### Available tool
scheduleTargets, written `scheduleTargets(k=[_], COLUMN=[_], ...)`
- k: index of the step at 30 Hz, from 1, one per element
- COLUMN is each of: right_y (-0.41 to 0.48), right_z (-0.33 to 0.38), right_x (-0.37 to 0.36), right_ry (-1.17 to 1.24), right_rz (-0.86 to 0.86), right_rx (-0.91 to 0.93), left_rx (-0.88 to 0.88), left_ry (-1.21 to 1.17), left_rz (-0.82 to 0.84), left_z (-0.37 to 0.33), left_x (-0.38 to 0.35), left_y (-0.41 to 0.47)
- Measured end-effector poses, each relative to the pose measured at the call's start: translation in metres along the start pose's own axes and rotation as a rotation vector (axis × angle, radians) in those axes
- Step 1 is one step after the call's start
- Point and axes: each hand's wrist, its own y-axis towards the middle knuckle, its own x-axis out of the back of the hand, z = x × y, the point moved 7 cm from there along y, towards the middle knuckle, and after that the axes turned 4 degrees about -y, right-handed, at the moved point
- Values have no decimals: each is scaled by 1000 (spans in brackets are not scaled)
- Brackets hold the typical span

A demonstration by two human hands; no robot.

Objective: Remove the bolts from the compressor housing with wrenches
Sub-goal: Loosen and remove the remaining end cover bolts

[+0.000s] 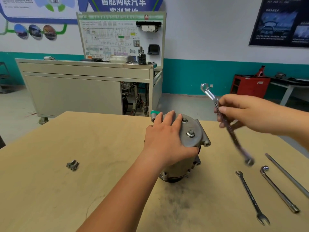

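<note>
The compressor housing [194, 139] stands mid-worktop [50, 181] under the left hand [165, 139], grip spread flat (two bolts [190, 133] seated on top). The right hand [242, 113] grip curls around a combination wrench [234, 139], raised beside it.

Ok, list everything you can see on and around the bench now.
compressor housing: one, grey, table centre
fitted bolts: two visible, silver, housing top plate
loose bolts: two, silver, table left
held wrench: one, silver, in the air right of housing
spanner: one, silver, table right
socket wrench: one, silver, beside spanner
bar: one, grey, table far right
table: one, tan
cabinet: one, grey, behind table
left hand: rests on housing
right hand: grips held wrench
</note>
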Motion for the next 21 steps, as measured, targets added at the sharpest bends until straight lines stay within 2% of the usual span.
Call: scheduleTargets(k=[2,4,8,16,21], right_y=[-12,-25,-40,-47,-53], right_z=[1,8,23,24,15], right_x=[-21,-44,-71,-80,-84], right_ry=[302,504,681,648,566], right_rz=[92,220,340,360,470], right_rx=[-123,-214,-277,-298,-295], left_rx=[-3,-7,-7,-2,-11], left_ry=[0,7,16,23,25], left_rz=[0,-2,2,-9,-23], left_z=[-1,-2,-3,-3,-4], left_x=[0,0,0,3,2], left_y=[0,1,1,0,0])
